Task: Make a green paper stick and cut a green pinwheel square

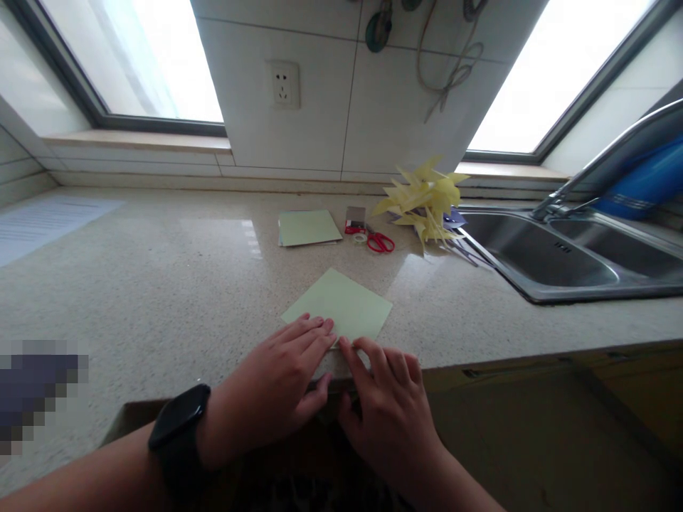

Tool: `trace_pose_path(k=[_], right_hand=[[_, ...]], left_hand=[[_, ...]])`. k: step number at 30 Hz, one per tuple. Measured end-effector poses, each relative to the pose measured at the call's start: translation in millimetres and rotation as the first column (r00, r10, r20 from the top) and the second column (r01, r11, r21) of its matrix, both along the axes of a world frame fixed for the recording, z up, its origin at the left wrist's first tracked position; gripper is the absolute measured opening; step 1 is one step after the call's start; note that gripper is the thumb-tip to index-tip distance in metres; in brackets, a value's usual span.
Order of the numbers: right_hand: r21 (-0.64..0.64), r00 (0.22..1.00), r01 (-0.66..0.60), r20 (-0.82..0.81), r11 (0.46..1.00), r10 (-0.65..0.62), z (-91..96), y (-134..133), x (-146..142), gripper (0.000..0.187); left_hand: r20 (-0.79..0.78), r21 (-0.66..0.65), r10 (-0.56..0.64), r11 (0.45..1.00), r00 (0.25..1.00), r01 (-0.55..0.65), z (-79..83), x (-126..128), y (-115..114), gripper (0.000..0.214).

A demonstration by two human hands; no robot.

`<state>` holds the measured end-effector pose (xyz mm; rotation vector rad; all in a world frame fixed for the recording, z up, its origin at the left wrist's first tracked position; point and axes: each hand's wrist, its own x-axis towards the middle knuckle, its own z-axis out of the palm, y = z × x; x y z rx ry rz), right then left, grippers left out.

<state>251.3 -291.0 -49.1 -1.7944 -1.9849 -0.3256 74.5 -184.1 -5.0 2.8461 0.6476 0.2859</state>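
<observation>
A pale green square sheet of paper (341, 304) lies on the speckled stone counter (160, 299), one corner toward me. My left hand (280, 387), with a black watch on the wrist, lies flat with fingers stretched over the sheet's near corner. My right hand (387, 409) rests beside it, fingers bent, fingertips pressing the same near corner at the counter's front edge. The corner itself is hidden under my fingers.
Farther back lie a stack of green sheets (308, 227), red-handled scissors (378, 242), a small tape roll (360, 238) and a pile of folded yellow paper shapes (427, 199). A steel sink (555, 256) with a tap sits at the right. A printed sheet (43, 224) lies far left.
</observation>
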Motion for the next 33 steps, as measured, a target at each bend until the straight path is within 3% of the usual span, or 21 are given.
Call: trace_pose_path(k=[8,16,24,33], right_hand=[[-0.019,1.000,0.016,-0.012,1.000,-0.017,4.4,1.2,-3.3,0.065],[-0.005,1.000,-0.018,-0.008,1.000,0.018,7.6,-0.8,-0.7,0.056],[-0.034,1.000,-0.009,0.002,0.999,0.010,2.5,-1.3,1.1,0.062],[-0.074,1.000,-0.001,-0.019,0.997,0.000,4.4,3.8,1.1,0.064]], left_hand=[[0.053,-0.043,0.018,0.999,0.998,-0.016,-0.7,-0.6,2.9,0.056],[0.014,0.051,0.000,0.999,1.000,0.000,-3.6,-0.6,2.5,0.047],[-0.034,-0.016,-0.012,1.000,0.999,0.012,-4.1,0.7,6.4,0.054],[-0.048,-0.006,-0.026,1.000,0.999,0.026,-1.8,-0.2,5.3,0.055]])
